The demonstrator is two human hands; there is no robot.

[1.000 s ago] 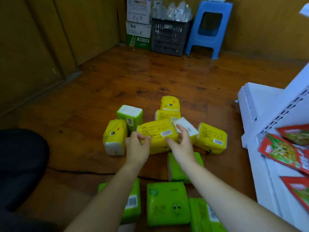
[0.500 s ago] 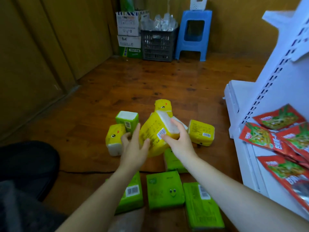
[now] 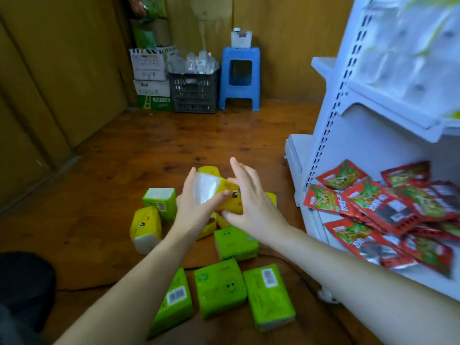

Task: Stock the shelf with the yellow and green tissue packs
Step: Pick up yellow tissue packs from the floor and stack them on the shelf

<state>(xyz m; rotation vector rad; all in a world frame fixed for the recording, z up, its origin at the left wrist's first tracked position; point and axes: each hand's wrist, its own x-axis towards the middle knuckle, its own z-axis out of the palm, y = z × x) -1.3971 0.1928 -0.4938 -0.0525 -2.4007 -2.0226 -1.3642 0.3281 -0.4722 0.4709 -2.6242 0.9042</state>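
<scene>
Tissue pack (image 3: 230, 195), yellow, is hanging above the wooden floor (image 3: 174, 145) between both hands. The left hand (image 3: 196, 212) is gripping its white end, thumb curled over it; the right hand (image 3: 251, 202) is pressing the other side with straight fingers. Green packs (image 3: 219, 287) are lying below them, and the white shelf (image 3: 361, 150) is holding red snack packets (image 3: 368, 202).

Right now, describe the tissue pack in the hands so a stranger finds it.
Left of the white shelf, packs lie on the wooden floor. Above them the left hand grips one yellow pack, the right hand touching it. It alone is lifted, cartoon eye showing.
</scene>
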